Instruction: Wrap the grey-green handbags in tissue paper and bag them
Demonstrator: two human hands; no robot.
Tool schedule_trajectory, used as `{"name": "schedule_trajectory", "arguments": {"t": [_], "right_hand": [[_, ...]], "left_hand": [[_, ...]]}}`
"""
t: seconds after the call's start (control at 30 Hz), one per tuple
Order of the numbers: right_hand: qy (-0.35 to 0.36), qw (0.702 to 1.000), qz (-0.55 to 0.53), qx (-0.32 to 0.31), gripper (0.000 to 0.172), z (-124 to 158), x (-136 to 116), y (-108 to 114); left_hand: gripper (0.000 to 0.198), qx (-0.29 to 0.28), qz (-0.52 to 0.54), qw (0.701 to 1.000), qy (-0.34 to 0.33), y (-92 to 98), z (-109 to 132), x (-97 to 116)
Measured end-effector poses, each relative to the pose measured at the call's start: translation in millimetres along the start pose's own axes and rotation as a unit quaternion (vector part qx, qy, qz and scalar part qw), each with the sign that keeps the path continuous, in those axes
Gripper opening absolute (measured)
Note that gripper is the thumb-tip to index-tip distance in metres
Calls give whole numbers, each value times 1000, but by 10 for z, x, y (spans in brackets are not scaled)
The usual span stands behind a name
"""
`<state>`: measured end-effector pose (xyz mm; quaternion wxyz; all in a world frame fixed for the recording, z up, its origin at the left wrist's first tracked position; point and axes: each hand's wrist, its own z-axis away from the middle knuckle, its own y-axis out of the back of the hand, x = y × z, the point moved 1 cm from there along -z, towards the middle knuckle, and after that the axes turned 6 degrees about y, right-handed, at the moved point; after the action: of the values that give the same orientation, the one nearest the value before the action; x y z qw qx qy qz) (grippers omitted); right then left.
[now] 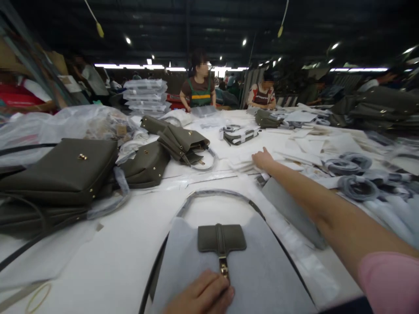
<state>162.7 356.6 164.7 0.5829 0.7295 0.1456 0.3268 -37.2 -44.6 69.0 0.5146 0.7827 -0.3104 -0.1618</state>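
Note:
Right in front of me lies a dark olive handbag, its front covered by grey-white wrapping paper (262, 270). Its arched handle (216, 192) is wrapped in clear plastic. On the paper rests an olive leather tab (221, 237) with a gold clasp (223, 267) at its lower end. My left hand (204, 292) has its fingers bent together on the strap end just below the clasp. Stretched far forward, my right hand (262, 159) has curled fingers at the edge of a pile of white sheets (244, 162). Whether a sheet is between them is hidden.
Olive handbags (59, 170) lie at left, with more (183, 141) behind. At right are coiled, wrapped straps (358, 187) and a grey panel (288, 209) under my right arm. Wrapped packages (145, 93) are stacked at the back. A co-worker (199, 87) stands across the table.

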Motion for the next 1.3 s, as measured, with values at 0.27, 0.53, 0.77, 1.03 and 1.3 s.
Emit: {"name": "schedule_trajectory", "arguments": {"t": [0.27,0.53,0.77,1.03,1.3], "right_hand": [[130,975,19,181,31,415,-477,778],[339,914,-57,216,30,2266,-1836,1108],[310,933,-178,36,48,2395,-1932,571],[225,957,-177,38,53,2461,-2234,568],[178,955,-237,24,47,2515,-2442,486]], "left_hand": [[44,-104,128,981,100,386,-137,134],[44,-78,66,990,101,227,-21,218],[47,-67,14,993,101,111,94,302],[42,-28,38,993,108,119,91,321],[35,11,36,995,94,94,130,326]]}}
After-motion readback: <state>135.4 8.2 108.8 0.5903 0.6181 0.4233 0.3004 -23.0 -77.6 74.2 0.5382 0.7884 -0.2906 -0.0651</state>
